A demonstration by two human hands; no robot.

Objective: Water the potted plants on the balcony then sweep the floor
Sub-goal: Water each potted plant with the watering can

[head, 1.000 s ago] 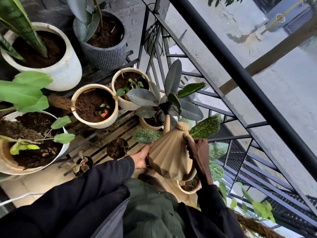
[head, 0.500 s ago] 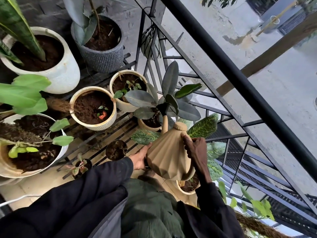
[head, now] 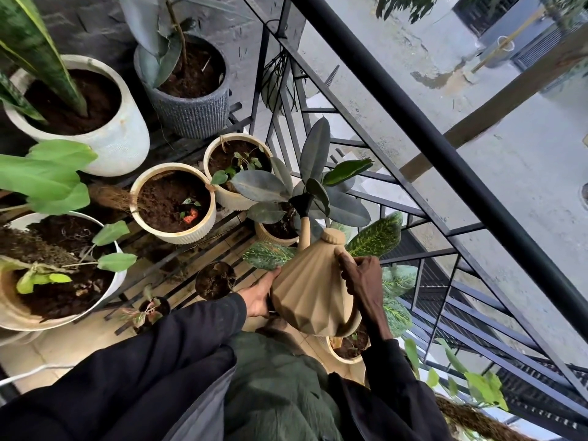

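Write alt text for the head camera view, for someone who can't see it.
A left hand and right hand hold a ribbed tan watering can, spout over a dark-leaved plant in a cream pot. More potted plants stand beside a black railing.

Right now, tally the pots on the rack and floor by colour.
White pots: 2
Grey pot: 1
Cream pots: 4
Small black pots: 2
Total: 9
Hanging item on the railing is unclear, not counted.
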